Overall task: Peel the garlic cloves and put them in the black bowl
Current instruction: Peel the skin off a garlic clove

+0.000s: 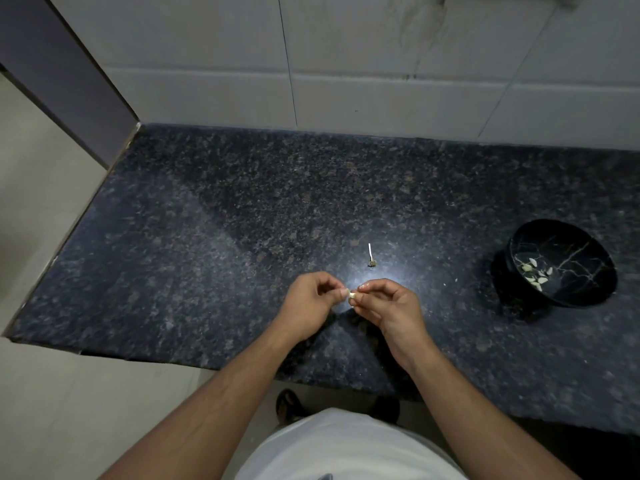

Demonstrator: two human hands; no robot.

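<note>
centrally, hands (349, 299) pinching garlic clove (352, 295), black bowl (568, 292) well right

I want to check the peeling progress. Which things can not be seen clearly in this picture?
- Garlic clove, head view: the left hand and right hand pinch it; their fingers cover most of it, so how much skin is left cannot be told.
- Peeled cloves in the black bowl: too small and overlapping to count surely.
- Stalk piece on the counter: too small to identify surely.
</note>
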